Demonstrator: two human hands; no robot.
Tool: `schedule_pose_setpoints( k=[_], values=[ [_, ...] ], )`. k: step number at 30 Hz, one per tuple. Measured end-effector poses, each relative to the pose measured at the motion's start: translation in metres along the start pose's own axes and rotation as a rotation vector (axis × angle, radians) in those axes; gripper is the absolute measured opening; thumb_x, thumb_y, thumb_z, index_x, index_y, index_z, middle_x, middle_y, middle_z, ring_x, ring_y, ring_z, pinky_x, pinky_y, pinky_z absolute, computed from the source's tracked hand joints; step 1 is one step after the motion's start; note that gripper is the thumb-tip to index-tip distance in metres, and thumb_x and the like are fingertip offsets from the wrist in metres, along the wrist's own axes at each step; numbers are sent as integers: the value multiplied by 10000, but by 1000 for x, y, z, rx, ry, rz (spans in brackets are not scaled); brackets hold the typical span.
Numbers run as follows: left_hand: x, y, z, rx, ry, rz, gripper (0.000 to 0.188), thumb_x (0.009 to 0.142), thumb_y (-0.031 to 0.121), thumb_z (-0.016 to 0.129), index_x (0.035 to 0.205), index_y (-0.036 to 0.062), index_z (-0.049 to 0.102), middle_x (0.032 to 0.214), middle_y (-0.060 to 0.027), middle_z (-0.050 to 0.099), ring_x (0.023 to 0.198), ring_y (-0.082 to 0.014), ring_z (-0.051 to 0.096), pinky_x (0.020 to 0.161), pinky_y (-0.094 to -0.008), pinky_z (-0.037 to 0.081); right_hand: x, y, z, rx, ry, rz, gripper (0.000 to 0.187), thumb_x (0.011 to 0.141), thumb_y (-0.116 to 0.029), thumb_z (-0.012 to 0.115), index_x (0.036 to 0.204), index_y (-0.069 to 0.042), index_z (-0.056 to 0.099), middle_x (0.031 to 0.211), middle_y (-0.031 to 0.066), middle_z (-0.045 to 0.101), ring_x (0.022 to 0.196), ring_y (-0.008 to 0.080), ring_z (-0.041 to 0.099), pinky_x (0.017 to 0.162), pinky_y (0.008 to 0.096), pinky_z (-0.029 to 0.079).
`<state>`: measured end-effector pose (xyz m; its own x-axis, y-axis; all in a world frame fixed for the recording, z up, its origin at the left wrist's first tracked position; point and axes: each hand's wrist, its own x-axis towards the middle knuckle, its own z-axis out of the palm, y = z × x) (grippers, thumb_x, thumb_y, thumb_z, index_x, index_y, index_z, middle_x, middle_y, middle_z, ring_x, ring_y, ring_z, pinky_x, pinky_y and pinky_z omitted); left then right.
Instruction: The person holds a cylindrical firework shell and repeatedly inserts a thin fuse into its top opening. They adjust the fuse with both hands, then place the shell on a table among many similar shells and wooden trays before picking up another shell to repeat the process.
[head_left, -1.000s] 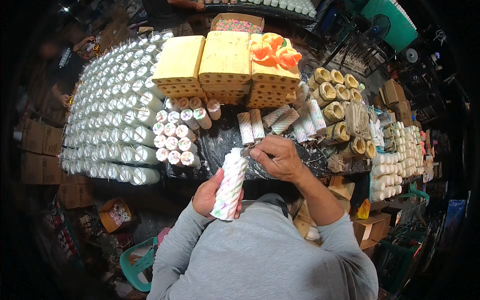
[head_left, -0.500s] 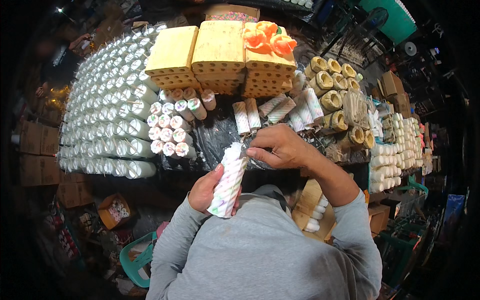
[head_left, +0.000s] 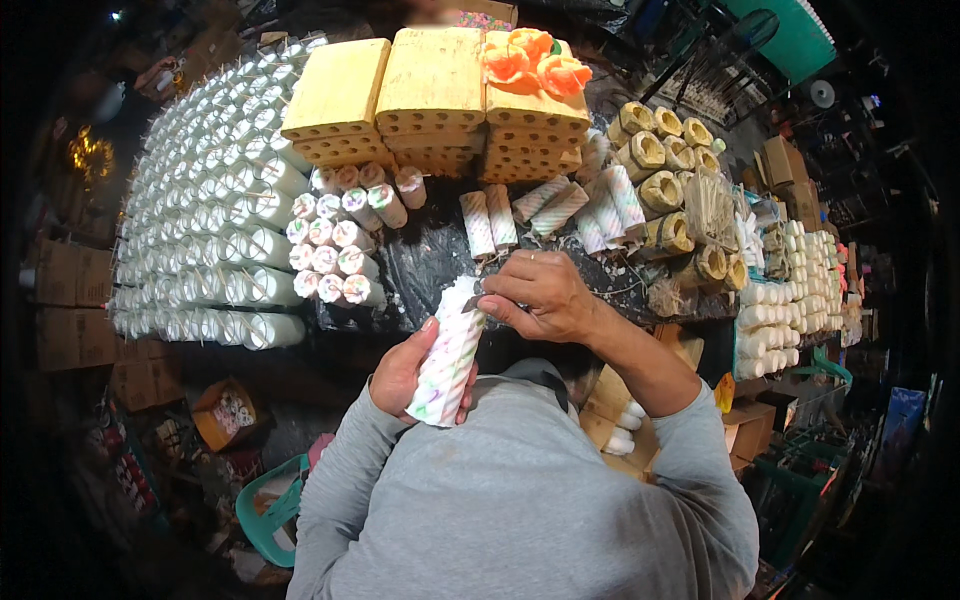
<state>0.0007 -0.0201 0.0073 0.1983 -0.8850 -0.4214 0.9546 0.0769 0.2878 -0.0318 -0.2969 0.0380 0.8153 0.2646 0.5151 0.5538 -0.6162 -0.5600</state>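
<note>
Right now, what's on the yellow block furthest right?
Orange flowers with a bit of green. They cover part of the yellow block, so I can't see what's under them.

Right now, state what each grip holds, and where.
Left grip: white waxy cylinder with pastel stripes, around its middle and lower part. Right grip: dark metallic blade, held portion hidden.

The held pillar is showing slanting green, pink and purple stripes over white. Small cylinders on the left are showing white ends marked with purple and green. Far off, yellow blocks are displaying rows of dark holes, and flowers are glowing orange. The bench is showing black, the shirt plain grey, and the near-left chair green.
</note>
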Motion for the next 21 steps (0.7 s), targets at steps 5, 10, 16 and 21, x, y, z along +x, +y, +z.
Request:
schedule_pose_setpoints(
  k=[5,10,16,21],
  values=[
    [1,-1,-1,54,-11,-5,680,1163,610,307,1395,38,589,999,-203,727,761,-343,746,610,-508,607,-2,3,0,49,-48,-44,239,998,-278,783,970,-41,771,725,90,610,646,303,639,601,433,513],
    [2,0,-2,85,38,-20,677,1164,604,308,1378,32,601,1000,-200,729,757,-344,747,611,-511,607,-5,3,-3,114,-145,49,234,1008,-276,776,991,-43,772,720,109,609,650,319,640,603,445,502],
    [4,5,0,55,39,-9,679,1162,608,310,1366,34,607,994,-198,728,752,-345,746,608,-514,606,-8,2,5,195,-99,150,225,1008,-271,788,1000,-46,783,742,122,648,660,318,659,606,440,507],
    [5,6,0,2,-4,-8,682,1157,621,311,1372,46,607,992,-199,727,751,-348,746,604,-516,605,-12,-1,17,81,64,75,249,979,-259,826,1015,-17,780,772,115,691,656,304,673,594,419,527]
  ],
)
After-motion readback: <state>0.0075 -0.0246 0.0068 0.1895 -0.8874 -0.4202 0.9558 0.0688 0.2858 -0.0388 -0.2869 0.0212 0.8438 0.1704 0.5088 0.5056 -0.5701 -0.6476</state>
